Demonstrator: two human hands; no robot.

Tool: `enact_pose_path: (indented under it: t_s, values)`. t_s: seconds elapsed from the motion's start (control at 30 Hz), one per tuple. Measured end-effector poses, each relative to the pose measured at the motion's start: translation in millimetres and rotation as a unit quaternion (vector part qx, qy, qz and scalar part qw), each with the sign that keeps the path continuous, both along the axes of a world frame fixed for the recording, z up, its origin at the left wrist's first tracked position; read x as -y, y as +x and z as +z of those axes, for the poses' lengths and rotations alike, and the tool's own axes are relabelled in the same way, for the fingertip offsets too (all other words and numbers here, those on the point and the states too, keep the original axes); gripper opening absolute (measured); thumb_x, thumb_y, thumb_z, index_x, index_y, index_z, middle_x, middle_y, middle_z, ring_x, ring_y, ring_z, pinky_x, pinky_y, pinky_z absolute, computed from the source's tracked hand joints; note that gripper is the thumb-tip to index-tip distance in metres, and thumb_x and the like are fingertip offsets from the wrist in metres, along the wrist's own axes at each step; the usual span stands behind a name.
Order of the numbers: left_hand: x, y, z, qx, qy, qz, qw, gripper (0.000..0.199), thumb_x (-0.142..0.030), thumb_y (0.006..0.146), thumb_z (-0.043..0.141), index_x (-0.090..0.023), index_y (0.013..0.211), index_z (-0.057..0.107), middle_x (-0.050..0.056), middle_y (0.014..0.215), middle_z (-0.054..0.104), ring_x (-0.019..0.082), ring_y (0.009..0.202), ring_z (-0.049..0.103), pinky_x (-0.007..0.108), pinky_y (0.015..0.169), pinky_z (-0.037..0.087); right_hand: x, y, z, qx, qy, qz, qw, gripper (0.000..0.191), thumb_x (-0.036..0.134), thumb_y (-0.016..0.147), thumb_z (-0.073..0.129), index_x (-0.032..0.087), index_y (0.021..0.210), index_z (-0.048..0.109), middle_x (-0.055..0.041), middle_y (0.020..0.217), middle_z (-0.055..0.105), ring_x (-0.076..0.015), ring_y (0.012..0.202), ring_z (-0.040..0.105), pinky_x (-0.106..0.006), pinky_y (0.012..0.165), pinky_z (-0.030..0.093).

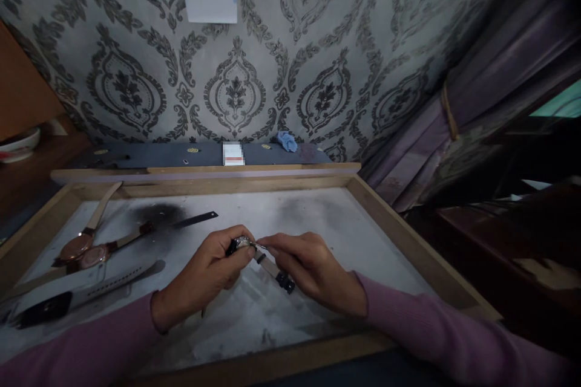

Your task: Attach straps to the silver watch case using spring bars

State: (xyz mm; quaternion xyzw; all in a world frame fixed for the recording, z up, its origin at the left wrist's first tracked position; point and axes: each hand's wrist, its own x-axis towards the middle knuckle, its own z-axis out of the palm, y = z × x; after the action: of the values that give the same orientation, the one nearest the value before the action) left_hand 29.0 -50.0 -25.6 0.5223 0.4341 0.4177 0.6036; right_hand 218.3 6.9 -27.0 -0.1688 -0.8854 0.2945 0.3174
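My left hand (206, 272) grips a small round watch case (240, 244) above the grey work surface of a wooden-rimmed tray (394, 227). My right hand (308, 269) pinches a thin metal tool (272, 266) with a black end, its tip touching the watch case. Both sleeves are pink. The watch's underside is hidden by my fingers.
Two rose-gold watches with tan straps (86, 248) lie at the tray's left, a white-strap watch (82, 296) in front of them. A dark flat blade (195, 219) lies behind. A ledge holds a small box (233, 153) and blue cloth (287, 141). Curtains hang right.
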Motion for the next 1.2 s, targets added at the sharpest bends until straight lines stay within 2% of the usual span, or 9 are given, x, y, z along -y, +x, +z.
enact_pose_path:
  t_s: [0.23, 0.47, 0.7, 0.8, 0.9, 1.03, 1.2]
  values:
    - [-0.1, 0.7, -2.9, 0.023, -0.009, -0.002, 1.0, 0.02, -0.036, 0.087, 0.054, -0.018, 0.079, 0.053, -0.011, 0.051, 0.027, 0.006, 0.042, 0.019, 0.018, 0.04, 0.018, -0.4, 0.1, -3.0, -0.021, 0.039, 0.006, 0.999, 0.027, 0.013, 0.094, 0.041, 0.011, 0.106, 0.065, 0.0025, 0.056, 0.053, -0.0071, 0.044, 0.04, -0.019, 0.044, 0.035]
    - [-0.2, 2.1, -4.3, 0.046, -0.027, -0.001, 0.999, 0.019, -0.035, 0.086, 0.056, -0.018, 0.079, 0.053, -0.012, 0.049, 0.026, 0.005, 0.041, 0.018, 0.018, 0.039, 0.017, -0.9, 1.0, -4.0, 0.005, 0.06, 0.009, 0.998, 0.025, 0.011, 0.094, 0.042, 0.008, 0.105, 0.064, -0.0004, 0.061, 0.057, -0.0076, 0.047, 0.043, -0.021, 0.045, 0.033]
    - [0.7, 0.7, -5.7, 0.051, -0.022, -0.007, 0.998, 0.018, -0.033, 0.089, 0.054, -0.017, 0.08, 0.053, -0.011, 0.05, 0.027, 0.005, 0.042, 0.018, 0.018, 0.04, 0.017, -4.9, 3.9, -7.2, 0.008, 0.19, 0.008, 0.982, 0.026, 0.007, 0.093, 0.039, 0.009, 0.11, 0.059, 0.0013, 0.058, 0.051, -0.0105, 0.046, 0.041, -0.024, 0.045, 0.03]
    - [0.1, 0.2, -5.3, 0.051, -0.019, -0.006, 0.998, 0.018, -0.033, 0.089, 0.055, -0.017, 0.081, 0.054, -0.011, 0.051, 0.027, 0.005, 0.042, 0.019, 0.018, 0.04, 0.018, -4.1, 4.4, -5.4, 0.02, 0.202, 0.007, 0.979, 0.027, 0.007, 0.093, 0.037, 0.01, 0.109, 0.059, 0.0017, 0.058, 0.051, -0.01, 0.046, 0.04, -0.024, 0.045, 0.029]
    - [-1.0, 0.3, -3.7, 0.055, -0.016, -0.009, 0.998, 0.019, -0.033, 0.088, 0.055, -0.017, 0.08, 0.054, -0.011, 0.051, 0.027, 0.005, 0.043, 0.019, 0.017, 0.04, 0.018, -2.3, 4.0, -3.0, 0.028, 0.164, 0.007, 0.986, 0.025, 0.009, 0.094, 0.038, 0.011, 0.107, 0.06, 0.0007, 0.06, 0.054, -0.0093, 0.048, 0.043, -0.022, 0.046, 0.032]
    - [-1.3, 0.2, -1.8, 0.051, -0.015, -0.007, 0.999, 0.018, -0.033, 0.088, 0.055, -0.017, 0.08, 0.053, -0.012, 0.05, 0.026, 0.005, 0.043, 0.018, 0.017, 0.04, 0.018, -1.2, 2.7, -2.1, 0.003, 0.066, 0.008, 0.998, 0.024, 0.012, 0.095, 0.041, 0.013, 0.108, 0.062, -0.0004, 0.064, 0.059, -0.0084, 0.05, 0.048, -0.02, 0.048, 0.037]
    - [-1.1, -1.1, -1.2, 0.041, -0.007, -0.006, 0.999, 0.017, -0.032, 0.088, 0.053, -0.017, 0.08, 0.053, -0.012, 0.05, 0.027, 0.005, 0.043, 0.019, 0.018, 0.04, 0.018, -0.2, 0.1, -0.3, -0.02, -0.036, 0.002, 0.999, 0.024, 0.013, 0.094, 0.043, 0.013, 0.104, 0.065, 0.0037, 0.057, 0.052, -0.0072, 0.047, 0.043, -0.019, 0.045, 0.036]
